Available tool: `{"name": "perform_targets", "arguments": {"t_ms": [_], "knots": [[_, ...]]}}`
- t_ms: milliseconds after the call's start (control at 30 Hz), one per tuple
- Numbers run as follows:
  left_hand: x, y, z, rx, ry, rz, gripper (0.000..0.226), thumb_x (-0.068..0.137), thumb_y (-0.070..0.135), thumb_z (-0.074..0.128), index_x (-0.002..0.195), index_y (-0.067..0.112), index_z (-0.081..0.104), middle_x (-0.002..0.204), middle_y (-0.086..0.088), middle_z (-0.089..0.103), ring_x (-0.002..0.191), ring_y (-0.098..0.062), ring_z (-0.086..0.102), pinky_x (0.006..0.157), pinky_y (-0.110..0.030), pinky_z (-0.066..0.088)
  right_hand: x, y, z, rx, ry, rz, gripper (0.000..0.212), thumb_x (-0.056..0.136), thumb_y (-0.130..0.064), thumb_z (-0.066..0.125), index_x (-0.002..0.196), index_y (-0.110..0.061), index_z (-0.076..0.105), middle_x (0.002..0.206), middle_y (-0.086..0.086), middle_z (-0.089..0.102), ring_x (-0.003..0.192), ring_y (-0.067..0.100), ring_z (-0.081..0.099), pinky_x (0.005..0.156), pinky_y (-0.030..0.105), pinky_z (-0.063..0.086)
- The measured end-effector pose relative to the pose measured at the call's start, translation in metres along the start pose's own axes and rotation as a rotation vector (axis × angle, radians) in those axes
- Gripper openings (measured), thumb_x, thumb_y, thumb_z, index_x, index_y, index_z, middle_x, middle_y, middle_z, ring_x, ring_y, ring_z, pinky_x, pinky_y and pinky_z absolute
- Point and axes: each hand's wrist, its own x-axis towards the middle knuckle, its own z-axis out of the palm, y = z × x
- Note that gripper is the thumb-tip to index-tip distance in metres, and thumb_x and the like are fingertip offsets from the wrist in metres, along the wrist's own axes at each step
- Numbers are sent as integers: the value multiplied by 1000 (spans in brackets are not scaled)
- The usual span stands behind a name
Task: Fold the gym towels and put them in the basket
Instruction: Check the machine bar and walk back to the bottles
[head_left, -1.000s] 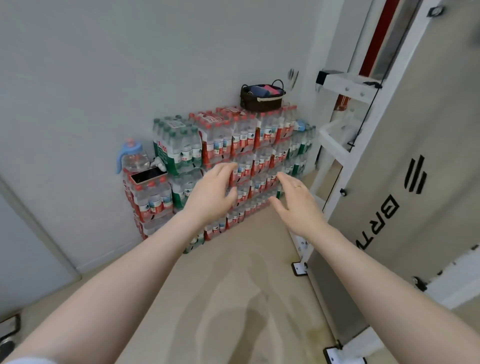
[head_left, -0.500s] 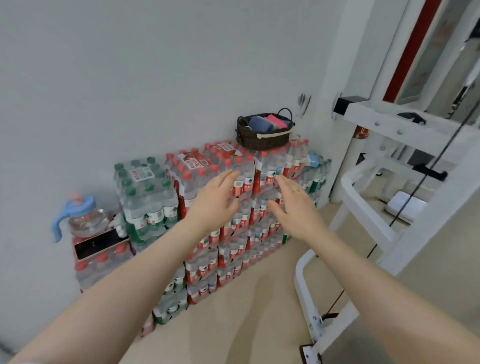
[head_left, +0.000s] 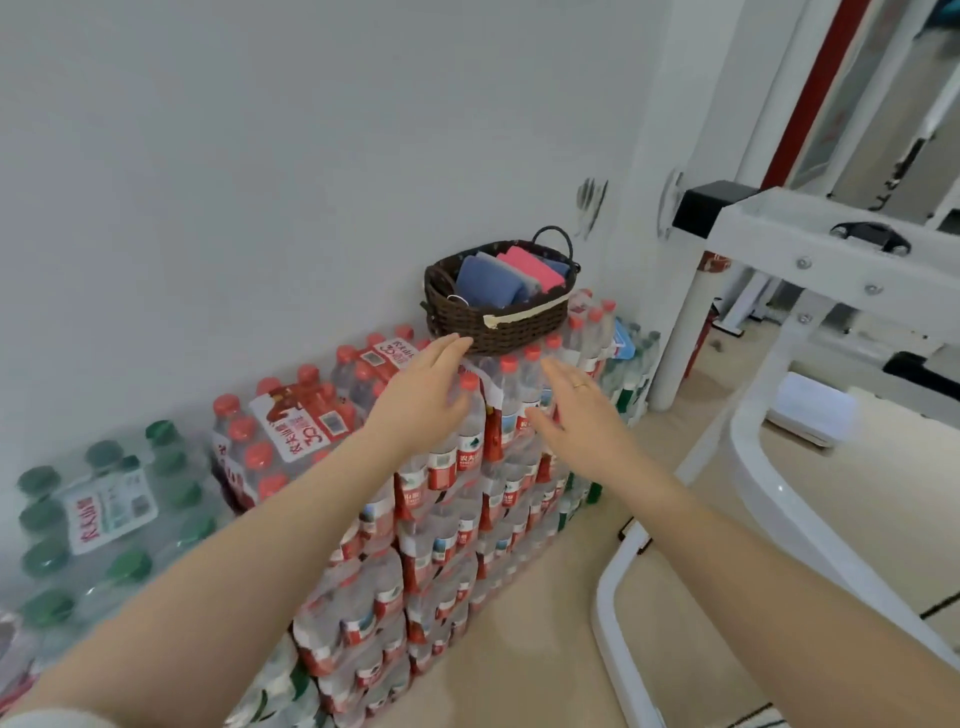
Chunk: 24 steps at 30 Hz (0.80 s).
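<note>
I reach both hands, left hand (head_left: 422, 391) and right hand (head_left: 576, 415), fingers straight and holding nothing, toward the wicker basket (head_left: 501, 312) of folded towels (head_left: 488, 283) at the far end of the stacked water bottle packs (head_left: 447, 493)
</note>
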Motion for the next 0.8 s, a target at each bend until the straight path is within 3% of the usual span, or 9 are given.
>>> {"name": "perform_targets", "arguments": {"t_ms": [233, 467, 633, 800], "knots": [[116, -28, 22, 14, -35, 92, 54, 92, 14, 44, 144, 16, 27, 153, -2, 24, 140, -19, 25, 112, -31, 25, 102, 50, 16, 39, -18, 71, 58, 98, -35, 37, 148, -13, 18, 156, 4, 18, 144, 17, 15, 116, 29, 11], [223, -49, 49, 144, -96, 95, 56, 93, -2, 35, 146, 12, 21, 156, -2, 16, 142, -20, 21, 113, -32, 25, 219, 108, 15, 220, 28, 69, 43, 99, -21, 35, 141, -10, 35, 151, 9, 31, 140, 22, 26, 115, 32, 17], [294, -49, 63, 328, -302, 109, 64, 92, 3, 40, 148, 16, 13, 157, -4, 6, 144, -22, 11, 113, -36, 25, 299, 142, 19, 137, -87, -12, 41, 99, -16, 34, 139, -9, 40, 148, 13, 35, 138, 25, 30, 113, 33, 24], [335, -55, 70, 498, -453, 220, 66, 86, 16, 51, 145, 19, 22, 156, -5, 12, 143, -19, 15, 113, -32, 15, 337, 163, 22, -7, -134, 20, 33, 96, -20, 40, 122, -3, 53, 123, 18, 55, 112, 36, 51, 93, 42, 41]]}}
